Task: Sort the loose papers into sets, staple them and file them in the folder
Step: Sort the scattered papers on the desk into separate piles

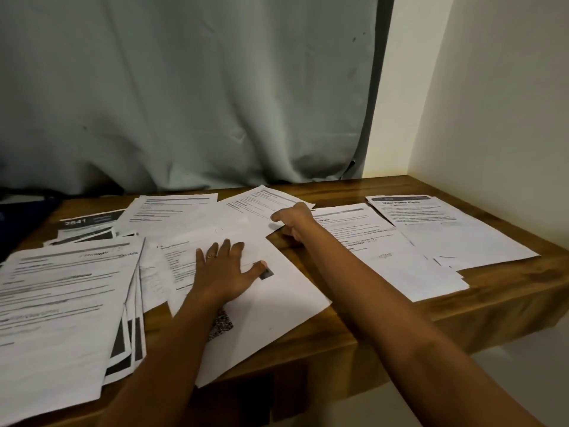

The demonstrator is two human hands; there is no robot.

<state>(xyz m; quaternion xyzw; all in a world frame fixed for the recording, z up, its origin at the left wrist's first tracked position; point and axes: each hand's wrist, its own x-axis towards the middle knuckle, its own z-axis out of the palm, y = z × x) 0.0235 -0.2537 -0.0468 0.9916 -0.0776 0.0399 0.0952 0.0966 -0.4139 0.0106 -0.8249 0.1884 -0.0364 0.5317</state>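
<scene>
L hand (224, 272) flat, fingers spread, pins centre sheet (277, 303); R hand (292, 223) pinches far sheet (264, 198); lift it slowly, no dragging.

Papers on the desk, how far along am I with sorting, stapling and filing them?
Early. Done: a fanned stack lies at the left and two piles at the right, so some sorting shows. In hand: the left hand presses flat on the centre sheet while the right hand pinches the back sheet. Left: loose sheets lie between them; no stapler or folder is in view, so stapling and filing look unstarted.
</scene>
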